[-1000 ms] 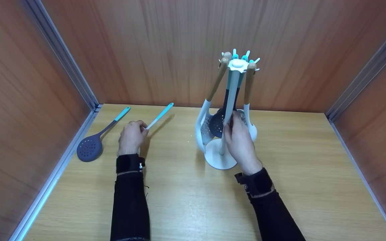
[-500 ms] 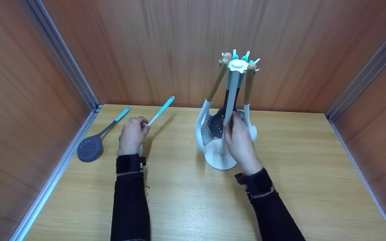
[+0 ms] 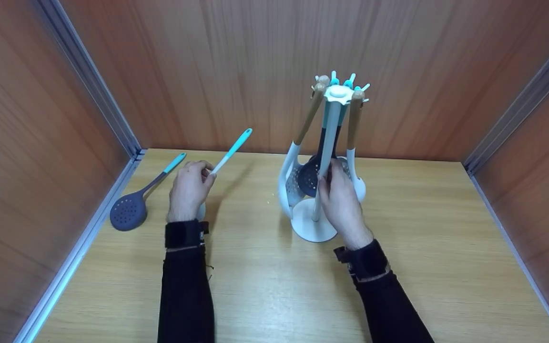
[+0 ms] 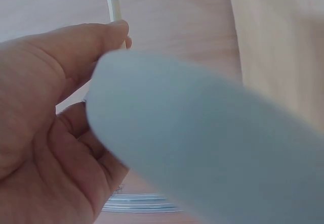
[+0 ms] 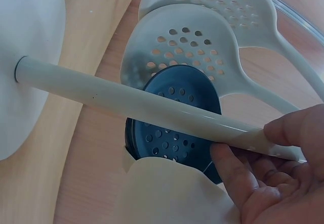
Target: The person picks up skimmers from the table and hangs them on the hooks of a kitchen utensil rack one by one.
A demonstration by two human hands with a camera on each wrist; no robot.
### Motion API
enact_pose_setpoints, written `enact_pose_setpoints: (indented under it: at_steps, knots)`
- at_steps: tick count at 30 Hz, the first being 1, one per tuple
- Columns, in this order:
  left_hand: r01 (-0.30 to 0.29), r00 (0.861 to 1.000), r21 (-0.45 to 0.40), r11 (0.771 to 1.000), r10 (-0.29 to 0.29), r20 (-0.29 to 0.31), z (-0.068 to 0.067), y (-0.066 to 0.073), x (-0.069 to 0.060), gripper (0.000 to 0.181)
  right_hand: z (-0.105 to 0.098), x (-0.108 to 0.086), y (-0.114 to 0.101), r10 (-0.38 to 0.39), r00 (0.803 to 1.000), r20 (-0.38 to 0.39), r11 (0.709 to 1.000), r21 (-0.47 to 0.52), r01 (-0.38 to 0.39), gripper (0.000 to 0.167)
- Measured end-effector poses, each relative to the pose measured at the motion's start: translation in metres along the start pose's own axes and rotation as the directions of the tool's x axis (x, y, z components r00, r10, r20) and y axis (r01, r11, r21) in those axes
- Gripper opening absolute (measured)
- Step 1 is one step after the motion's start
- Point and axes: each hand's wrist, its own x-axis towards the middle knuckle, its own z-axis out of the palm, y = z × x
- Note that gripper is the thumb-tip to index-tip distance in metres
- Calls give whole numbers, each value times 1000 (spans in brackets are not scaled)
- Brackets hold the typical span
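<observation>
My left hand [image 3: 190, 190] pinches a pale spatula with a turquoise handle [image 3: 238, 143] by its thin neck. The handle slants up and away to the right. In the left wrist view the spatula's broad blade [image 4: 197, 138] looms close and blurred. My right hand [image 3: 342, 200] holds the white pole [image 3: 330, 138] of a utensil stand between thumb and fingers. Pale slotted turners [image 5: 182, 47] with wooden handles and dark perforated utensils [image 5: 185, 90] hang around that pole. The stand's round white base [image 3: 310, 228] rests on the table.
A dark skimmer [image 3: 128, 211] with a turquoise handle lies on the table [image 3: 265, 286] left of my left hand. Wooden panels [image 3: 236, 71] close in the back and both sides, with metal strips [image 3: 88, 257] along the edges.
My left hand has moved slightly away from me, and the spatula's handle end has risen up and a little right. The right hand and the stand stay in place.
</observation>
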Motion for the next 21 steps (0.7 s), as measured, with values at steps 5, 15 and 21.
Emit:
enact_pose_setpoints:
  at_steps: [5,15,21]
  knots:
    - [-6,1000,-4,1000,6,-8,-4,7,-1,26,-1,1,0,15,1000,12,1000,-2,-15,47]
    - [-60,996,-14,998,59,-59,-10,18,-5,25,1,0,1,-17,1000,-8,1000,-12,16,44]
    - [-97,993,-29,995,95,-75,-12,22,-6,25,1,-1,3,-69,997,-40,997,-24,68,43]
